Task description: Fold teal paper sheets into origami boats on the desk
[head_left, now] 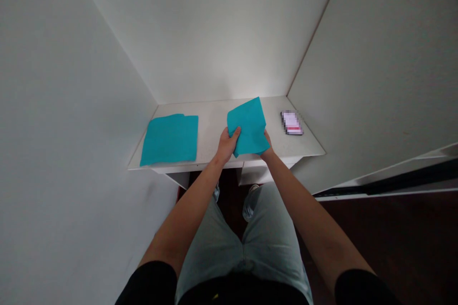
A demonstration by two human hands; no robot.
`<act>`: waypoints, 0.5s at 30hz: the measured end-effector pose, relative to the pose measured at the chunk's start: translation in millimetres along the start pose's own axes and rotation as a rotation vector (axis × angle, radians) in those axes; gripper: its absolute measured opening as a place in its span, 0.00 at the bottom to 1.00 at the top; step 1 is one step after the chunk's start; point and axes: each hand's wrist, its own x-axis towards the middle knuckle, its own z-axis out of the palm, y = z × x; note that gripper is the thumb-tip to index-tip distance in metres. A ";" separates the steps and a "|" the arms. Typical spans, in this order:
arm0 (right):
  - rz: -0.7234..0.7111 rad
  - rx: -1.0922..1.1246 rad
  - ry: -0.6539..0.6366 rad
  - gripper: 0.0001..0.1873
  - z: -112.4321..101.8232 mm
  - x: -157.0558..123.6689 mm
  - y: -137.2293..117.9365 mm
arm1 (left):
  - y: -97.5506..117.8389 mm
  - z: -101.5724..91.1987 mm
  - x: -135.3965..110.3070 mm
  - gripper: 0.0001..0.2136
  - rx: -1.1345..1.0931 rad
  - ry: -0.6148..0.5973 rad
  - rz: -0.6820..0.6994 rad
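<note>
A turquoise cloth (248,124) is lifted above the middle of a white table (214,119), tilted with one corner pointing up. My left hand (228,143) pinches its lower left edge, thumb on top. My right hand (266,145) grips its lower right edge, mostly hidden behind the cloth. A second turquoise cloth (171,139) lies flat and folded on the left part of the table, apart from both hands.
A phone (291,122) with a blurred screen lies at the table's right end. White walls close in the table on the left, back and right. Dark floor and my legs in light trousers are below the table's front edge.
</note>
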 end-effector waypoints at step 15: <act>-0.002 -0.803 0.177 0.31 -67.3 2.6 -42.8 | -11.3 -103.3 29.8 0.23 0.584 0.185 0.042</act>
